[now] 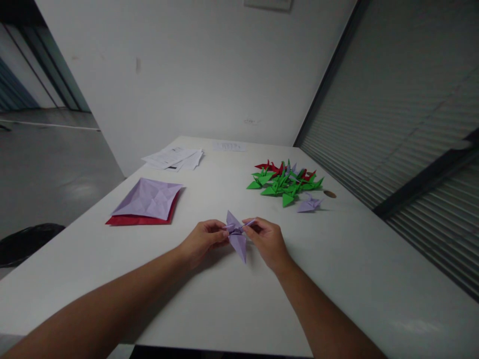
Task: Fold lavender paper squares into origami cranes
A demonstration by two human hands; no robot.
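Note:
A light purple paper crane (238, 243) is held between my two hands, its wings spread toward and away from me. My left hand (207, 240) pinches the narrow point on its left side. With thumb and fingers closed, my right hand (267, 241) grips the thin point on the right. Beyond my right hand, another purple paper crane (310, 204) lies on the white table (224, 309), beside a heap of green paper cranes (279, 185) with red paper cranes (272, 168) and some purple among them.
Creased purple paper sheets (147, 198) lie over red paper (140, 220) at the left. Printed papers (174, 158) rest farther back. A round brown object (330, 194) lies near the blinds (404, 99) on the right. Past the table's left edge is a black bag (28, 244).

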